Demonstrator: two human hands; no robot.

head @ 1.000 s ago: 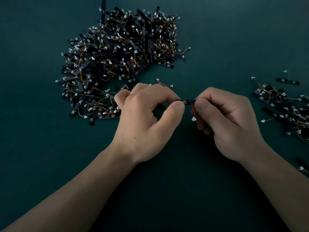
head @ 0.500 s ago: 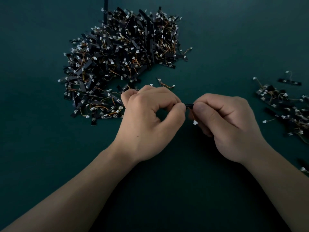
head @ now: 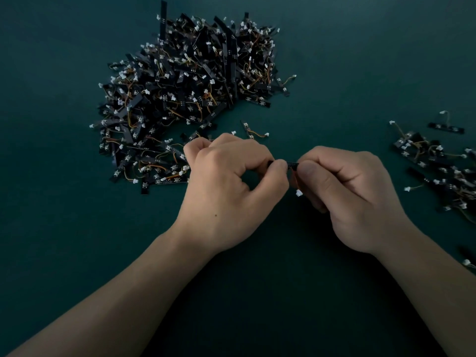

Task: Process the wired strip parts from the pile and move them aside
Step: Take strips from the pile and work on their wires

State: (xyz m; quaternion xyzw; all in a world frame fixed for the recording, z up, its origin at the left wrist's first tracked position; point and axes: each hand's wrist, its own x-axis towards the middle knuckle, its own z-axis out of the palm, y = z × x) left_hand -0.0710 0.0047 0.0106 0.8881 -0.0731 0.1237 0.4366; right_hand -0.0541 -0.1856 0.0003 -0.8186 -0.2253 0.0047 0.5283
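Black strips are lying heaped in the pile upper left on the green mat. Your left hand is pinching one end of a strip, held above the mat just right of the pile. Its white connector is dangling. Your right hand is pinching the other end. A smaller group is lying far right.

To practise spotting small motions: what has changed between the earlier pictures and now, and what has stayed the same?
The left hand edged right toward the right hand, so less of the black strip shows between the thumbs; its white connector hangs lower. Both hands still pinch the strip; the pile and set-aside parts lie unchanged.
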